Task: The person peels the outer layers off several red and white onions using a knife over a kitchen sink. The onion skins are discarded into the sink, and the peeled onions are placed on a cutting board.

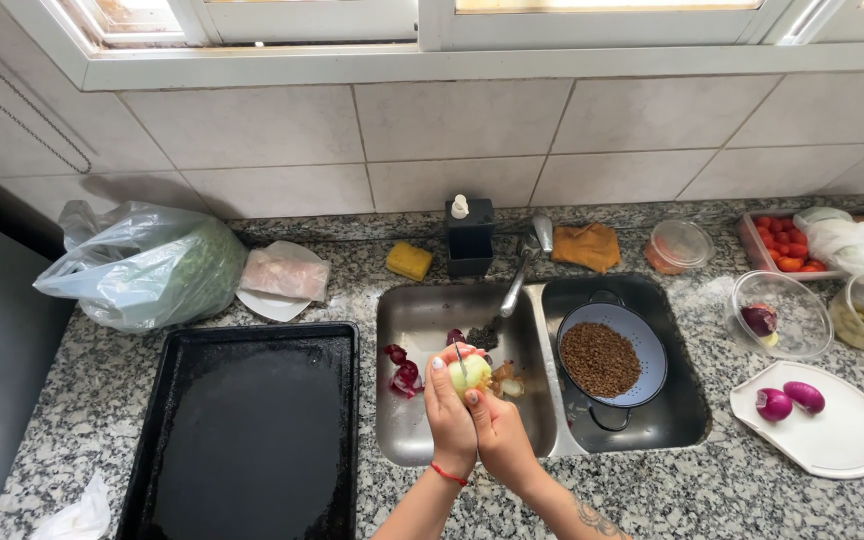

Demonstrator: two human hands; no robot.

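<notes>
Over the near left steel sink basin (422, 430), both hands' fingers (439, 372) are gripping a small, pale, peeled onion (471, 374), likely light, firm and slippery, best cupped around its sides.

Open sink basin (422, 330) beneath the grip, bar red peelings (402, 372) lying left of it. Faucet (518, 272) rising just beyond, barring the far side. Colander (612, 360) filling the right basin. Black tray (247, 430) covering the counter to the left.
</notes>
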